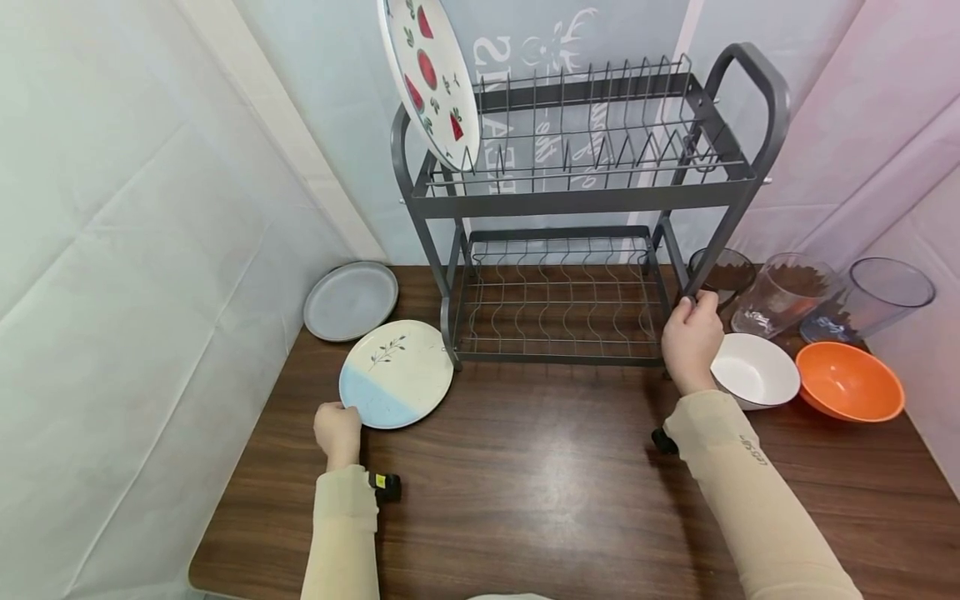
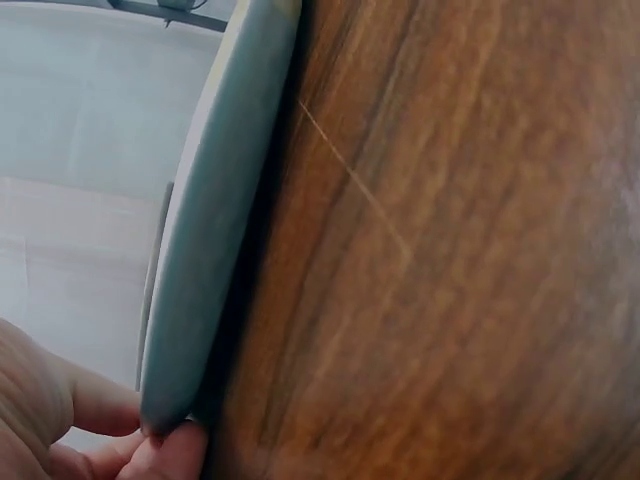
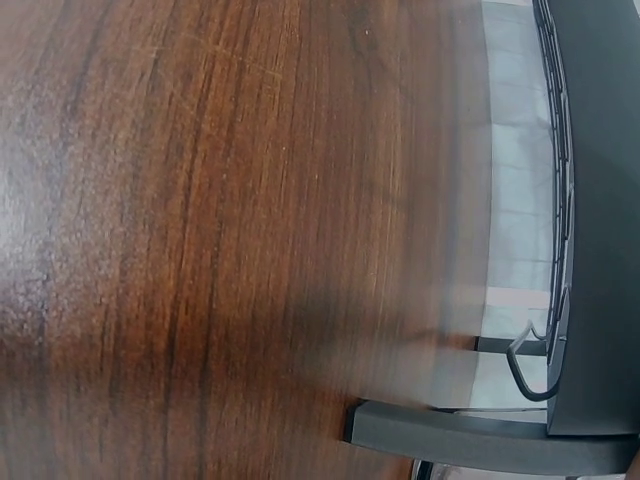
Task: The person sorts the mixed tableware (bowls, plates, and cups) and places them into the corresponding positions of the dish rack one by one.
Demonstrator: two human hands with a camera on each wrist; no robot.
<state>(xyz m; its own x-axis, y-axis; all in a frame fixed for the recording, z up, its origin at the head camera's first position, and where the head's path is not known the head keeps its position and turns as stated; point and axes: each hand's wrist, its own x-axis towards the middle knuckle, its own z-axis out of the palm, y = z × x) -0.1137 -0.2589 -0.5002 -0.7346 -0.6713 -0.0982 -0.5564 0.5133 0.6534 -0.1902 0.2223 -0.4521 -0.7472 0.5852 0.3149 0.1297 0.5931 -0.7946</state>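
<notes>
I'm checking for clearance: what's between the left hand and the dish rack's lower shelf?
The blue-and-cream plate is between the left hand and the lower shelf, as the head view shows; the left wrist view shows fingers pinching its edge.

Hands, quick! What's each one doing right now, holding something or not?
Left hand: pinching the rim of the round cream-and-light-blue plate.
Right hand: holding the dark grey metal two-tier rack by its side frame.

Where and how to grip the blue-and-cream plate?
Likely the near-left rim of the plate, from the left front, thumb above, fingers below, where the left hand pinches it. A gap shows under that rim; the rack leg crowds the right edge.
</notes>
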